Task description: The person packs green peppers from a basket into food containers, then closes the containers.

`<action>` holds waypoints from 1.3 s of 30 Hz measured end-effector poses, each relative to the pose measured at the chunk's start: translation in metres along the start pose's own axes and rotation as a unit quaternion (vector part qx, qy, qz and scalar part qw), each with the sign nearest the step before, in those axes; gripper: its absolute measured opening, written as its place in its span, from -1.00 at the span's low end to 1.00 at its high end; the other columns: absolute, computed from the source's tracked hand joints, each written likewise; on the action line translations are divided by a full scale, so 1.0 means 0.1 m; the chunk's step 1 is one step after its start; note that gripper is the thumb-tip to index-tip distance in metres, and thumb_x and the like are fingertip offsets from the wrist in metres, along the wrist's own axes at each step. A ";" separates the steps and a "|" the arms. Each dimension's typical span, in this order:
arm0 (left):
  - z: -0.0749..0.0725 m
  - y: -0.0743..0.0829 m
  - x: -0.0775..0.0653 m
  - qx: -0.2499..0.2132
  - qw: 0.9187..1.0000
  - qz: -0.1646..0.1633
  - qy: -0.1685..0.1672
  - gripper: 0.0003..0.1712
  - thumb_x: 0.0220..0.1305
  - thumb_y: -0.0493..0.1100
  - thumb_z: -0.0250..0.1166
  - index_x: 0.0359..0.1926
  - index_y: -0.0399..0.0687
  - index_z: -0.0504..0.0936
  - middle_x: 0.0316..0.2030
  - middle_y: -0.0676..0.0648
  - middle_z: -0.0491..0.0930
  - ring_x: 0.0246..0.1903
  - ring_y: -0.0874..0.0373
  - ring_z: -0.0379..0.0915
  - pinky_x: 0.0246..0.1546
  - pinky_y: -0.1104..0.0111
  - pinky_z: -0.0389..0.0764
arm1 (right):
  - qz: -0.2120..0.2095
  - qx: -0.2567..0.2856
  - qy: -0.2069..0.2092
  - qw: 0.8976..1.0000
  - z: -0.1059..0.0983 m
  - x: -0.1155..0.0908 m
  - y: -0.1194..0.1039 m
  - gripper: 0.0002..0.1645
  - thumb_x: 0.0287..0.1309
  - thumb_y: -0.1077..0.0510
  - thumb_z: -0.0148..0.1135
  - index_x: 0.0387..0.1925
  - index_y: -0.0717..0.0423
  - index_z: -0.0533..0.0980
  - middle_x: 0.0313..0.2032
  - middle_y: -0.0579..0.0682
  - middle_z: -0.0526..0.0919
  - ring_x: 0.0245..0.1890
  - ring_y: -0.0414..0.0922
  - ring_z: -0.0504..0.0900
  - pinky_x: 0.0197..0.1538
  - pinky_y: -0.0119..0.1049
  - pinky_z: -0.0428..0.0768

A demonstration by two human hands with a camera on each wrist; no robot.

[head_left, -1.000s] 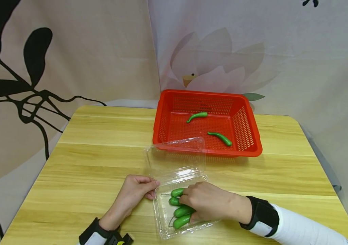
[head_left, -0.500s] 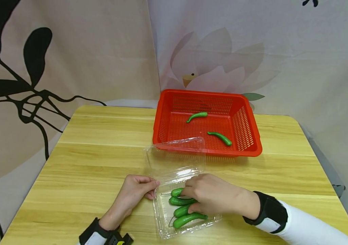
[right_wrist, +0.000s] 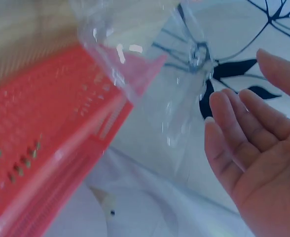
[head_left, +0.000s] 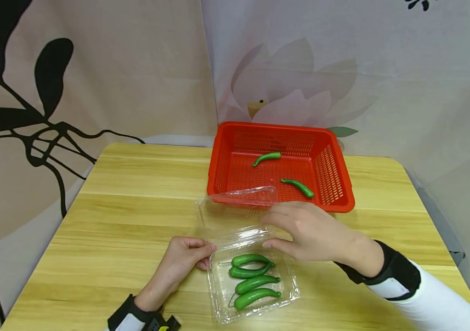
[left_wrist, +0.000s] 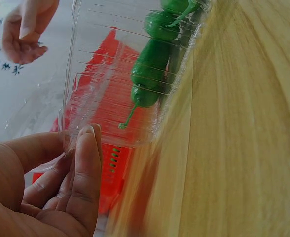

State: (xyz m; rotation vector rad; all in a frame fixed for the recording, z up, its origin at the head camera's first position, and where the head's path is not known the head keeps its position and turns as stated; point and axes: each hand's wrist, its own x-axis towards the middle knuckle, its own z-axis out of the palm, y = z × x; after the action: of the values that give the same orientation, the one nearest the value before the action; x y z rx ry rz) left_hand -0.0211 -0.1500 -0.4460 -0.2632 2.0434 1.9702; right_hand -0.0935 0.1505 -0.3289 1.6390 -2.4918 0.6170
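Observation:
A clear plastic clamshell box (head_left: pixel 223 301) lies with its lid (head_left: pixel 235 218) folded back against the red basket. Several green chili peppers (head_left: pixel 255 299) rest side by side in its base; in the left wrist view the peppers (left_wrist: pixel 151 69) show through the clear wall. Thumb and fingers of my left hand (head_left: pixel 187 257) pinch the box's left edge near the hinge, and the left wrist view shows this hand (left_wrist: pixel 61 187) close up. Above the box's right side hovers my right hand (head_left: pixel 307 232), holding nothing. In the right wrist view the right hand (right_wrist: pixel 263 148) has loosely extended fingers.
Behind the box stands a red plastic basket (head_left: pixel 344 184), with one green chili (head_left: pixel 268 157) at its back and another chili (head_left: pixel 298 187) nearer its front. A wooden table (head_left: pixel 144 193) carries everything, with a printed curtain (head_left: pixel 144 69) behind.
My right hand has let go of the peppers and risen away from the box, back toward the basket. The peppers now lie uncovered. My left hand keeps its pinch on the box.

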 end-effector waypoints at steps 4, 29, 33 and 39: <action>0.00 0.00 0.00 0.000 1.000 -0.001 0.000 -0.77 0.30 -0.30 0.46 -0.25 -0.52 0.75 -0.59 -0.11 0.65 -0.61 0.20 0.59 -0.51 0.41 0.72 | 0.020 -0.003 0.019 1.000 -0.18 0.02 0.09 -0.57 0.13 0.03 0.60 -0.01 0.08 0.68 -0.09 -0.12 0.74 -0.08 -0.16 0.71 0.03 -0.16 0.74; 0.00 0.01 -0.01 0.003 1.000 0.001 0.001 -0.77 0.29 -0.28 0.48 -0.24 -0.47 0.77 -0.58 -0.12 0.66 -0.60 0.18 0.61 -0.50 0.39 0.73 | 0.251 -0.046 -0.158 0.954 -0.44 0.31 1.26 -0.50 0.26 0.04 0.50 0.13 0.22 0.66 0.02 0.10 0.74 -0.05 0.06 0.69 0.05 0.07 0.69; 0.00 0.01 -0.01 0.002 1.000 0.000 0.002 -0.77 0.29 -0.28 0.48 -0.23 -0.48 0.77 -0.58 -0.12 0.67 -0.59 0.18 0.61 -0.49 0.39 0.73 | 0.272 -0.065 -0.212 0.936 -0.39 0.38 1.41 -0.47 0.26 0.04 0.49 0.15 0.26 0.65 0.06 0.16 0.74 0.01 0.12 0.70 0.13 0.13 0.67; 0.01 0.00 0.00 0.000 1.000 -0.004 0.001 -0.76 0.29 -0.30 0.47 -0.23 -0.52 0.75 -0.57 -0.13 0.66 -0.59 0.17 0.61 -0.49 0.39 0.73 | 0.297 -0.095 -0.262 0.913 -0.32 0.42 1.59 -0.52 0.23 0.06 0.52 0.08 0.27 0.67 -0.05 0.18 0.76 -0.11 0.10 0.72 0.09 0.11 0.70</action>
State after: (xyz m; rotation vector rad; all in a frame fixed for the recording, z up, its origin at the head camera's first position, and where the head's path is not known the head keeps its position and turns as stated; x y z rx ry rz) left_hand -0.0211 -0.1490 -0.4460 -0.2729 2.0391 1.9665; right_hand -0.2584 0.1808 -0.3317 1.0553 -3.3390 -0.0674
